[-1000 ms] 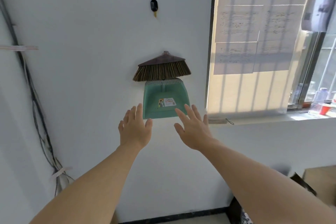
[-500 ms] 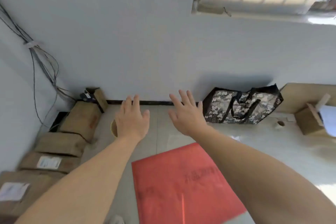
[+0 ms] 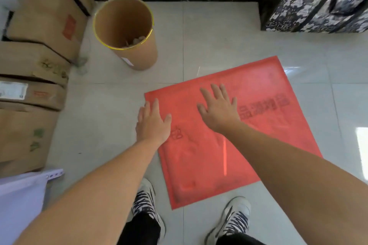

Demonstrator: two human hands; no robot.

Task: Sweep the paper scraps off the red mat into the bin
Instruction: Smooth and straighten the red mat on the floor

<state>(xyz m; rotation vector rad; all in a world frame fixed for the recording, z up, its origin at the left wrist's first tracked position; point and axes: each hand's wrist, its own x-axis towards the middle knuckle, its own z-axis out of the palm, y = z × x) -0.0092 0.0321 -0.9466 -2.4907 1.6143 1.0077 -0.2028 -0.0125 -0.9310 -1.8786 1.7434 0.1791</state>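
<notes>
Red mat (image 3: 258, 125) lies flat on floor tiles, no scraps visible on it, though blur may hide small ones. Bin (image 3: 123, 32), cardboard cylinder, stands at 11 o'clock from mat, near but apart; scraps inside. Left hand (image 3: 152, 123) and right hand (image 3: 218, 109) both flat, fingers spread, holding nothing. Judgement: sweeping looks finished or not started; next move needs a broom.

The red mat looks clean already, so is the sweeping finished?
Apparently yes: the red mat shows no scraps, and the bin holds some pieces at its bottom. Left hand and right hand are open and empty. No scraps show on the floor either.
</notes>
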